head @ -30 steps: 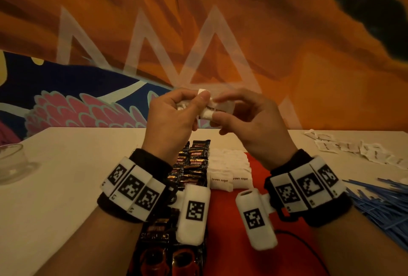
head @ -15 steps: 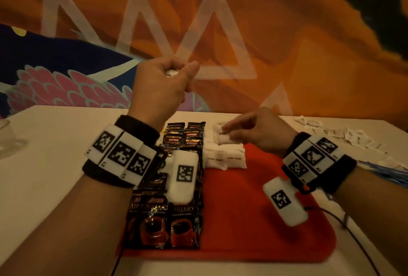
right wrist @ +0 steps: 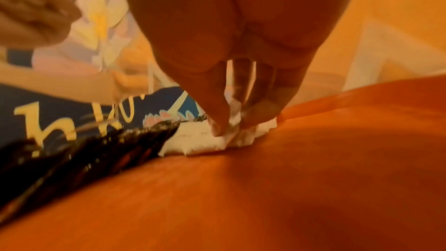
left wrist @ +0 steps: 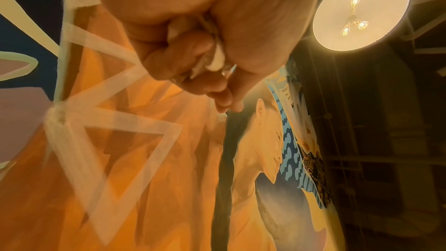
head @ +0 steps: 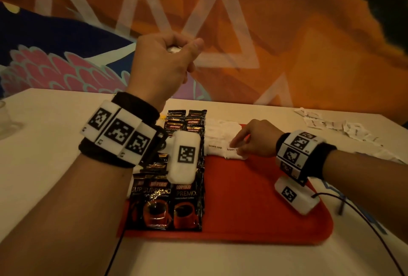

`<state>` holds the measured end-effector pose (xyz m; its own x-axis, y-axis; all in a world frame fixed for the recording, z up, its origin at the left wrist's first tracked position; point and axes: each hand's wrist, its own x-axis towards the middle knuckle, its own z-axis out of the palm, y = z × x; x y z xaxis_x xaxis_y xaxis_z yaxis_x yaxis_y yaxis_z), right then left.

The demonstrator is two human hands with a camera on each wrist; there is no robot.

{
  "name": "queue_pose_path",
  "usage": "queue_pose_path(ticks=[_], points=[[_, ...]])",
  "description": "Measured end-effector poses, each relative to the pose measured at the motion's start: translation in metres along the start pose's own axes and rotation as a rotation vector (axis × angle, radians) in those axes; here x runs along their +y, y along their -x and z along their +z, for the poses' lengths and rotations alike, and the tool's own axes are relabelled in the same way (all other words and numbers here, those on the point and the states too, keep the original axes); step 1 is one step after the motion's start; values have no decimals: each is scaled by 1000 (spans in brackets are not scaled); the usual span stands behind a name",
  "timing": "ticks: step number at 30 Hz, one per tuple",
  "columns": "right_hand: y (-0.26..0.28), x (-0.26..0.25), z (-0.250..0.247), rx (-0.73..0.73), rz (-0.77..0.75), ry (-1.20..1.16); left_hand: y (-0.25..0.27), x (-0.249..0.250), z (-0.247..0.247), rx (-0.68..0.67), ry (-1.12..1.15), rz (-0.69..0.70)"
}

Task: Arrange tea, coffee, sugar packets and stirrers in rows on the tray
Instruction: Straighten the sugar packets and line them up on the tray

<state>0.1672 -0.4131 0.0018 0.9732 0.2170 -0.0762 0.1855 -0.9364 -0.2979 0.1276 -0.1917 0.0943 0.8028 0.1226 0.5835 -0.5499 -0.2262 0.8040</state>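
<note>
A red tray [head: 254, 209] lies on the white table. Black coffee sachets [head: 176, 205] run in two rows down its left side. White brown-sugar packets [head: 217, 136] form rows beside them. My right hand [head: 237, 146] is low on the tray, thumb and fingers pinching a white sugar packet [right wrist: 231, 133] at the near end of the right sugar row. My left hand [head: 174, 51] is raised above the table, curled round several white sugar packets [left wrist: 214, 58].
Loose white packets [head: 335, 125] are scattered on the table at the far right. Blue stirrers [head: 331, 186] show just behind my right forearm. A glass [head: 3, 117] stands at the far left edge. A black cable [head: 364, 216] trails from my right wrist.
My right hand took a packet from the bunch in my left hand, came down to the tray and moved nearer along the sugar row. The left hand stayed raised.
</note>
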Motion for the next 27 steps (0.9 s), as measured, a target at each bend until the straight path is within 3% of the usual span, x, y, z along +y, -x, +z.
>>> queue_pose_path(ticks=[6, 13, 17, 20, 27], points=[[4, -8, -3, 119, -157, 124, -1, -1, -2, -2, -29, 0], [8, -17, 2, -43, -140, 180, -1, -2, -1, -50, 36, -65], [9, -21, -9, -11, -154, 122, -1, -2, -1, -112, 172, -191], [15, -33, -27, 96, -228, -11, 0, -1, -1, -167, 250, -261], [33, -77, -60, 514, -462, -561, 7, 5, 2, -270, 394, -408]])
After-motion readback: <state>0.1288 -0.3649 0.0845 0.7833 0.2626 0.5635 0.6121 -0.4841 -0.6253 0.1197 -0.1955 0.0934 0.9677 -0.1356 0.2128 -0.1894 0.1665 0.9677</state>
